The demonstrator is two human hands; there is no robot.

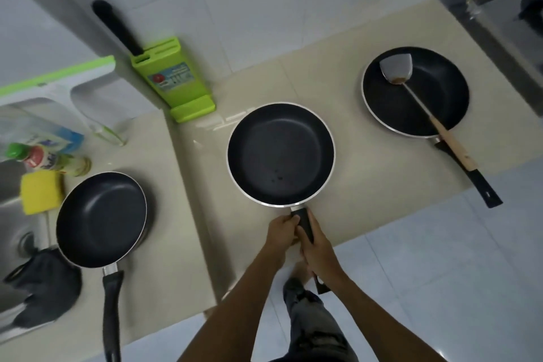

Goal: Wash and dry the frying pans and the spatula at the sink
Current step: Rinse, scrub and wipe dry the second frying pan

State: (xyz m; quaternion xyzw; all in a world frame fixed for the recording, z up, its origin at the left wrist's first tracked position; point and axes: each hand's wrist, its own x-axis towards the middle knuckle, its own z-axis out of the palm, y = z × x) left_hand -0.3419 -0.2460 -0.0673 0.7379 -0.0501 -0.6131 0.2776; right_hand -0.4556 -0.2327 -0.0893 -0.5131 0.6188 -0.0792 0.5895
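Three black frying pans rest on the beige counter. The middle pan [280, 153] has its black handle pointing toward me; my left hand [280, 229] and my right hand [318, 247] both grip that handle. The left pan [101, 219] sits beside the sink [11, 203], handle toward me. The right pan [415, 91] holds a metal spatula [396, 70] with a wooden handle lying across its rim. A yellow sponge [41, 191] lies at the sink's edge. A dark cloth [44, 285] is bunched at the sink's near corner.
A green knife block [173, 79] with a black-handled knife stands by the tiled wall. A dish soap bottle [50, 159] lies beside the sponge. A green-edged board [58, 73] stands behind the sink. A stove [505, 15] is at the far right. The counter's front edge drops to a tiled floor.
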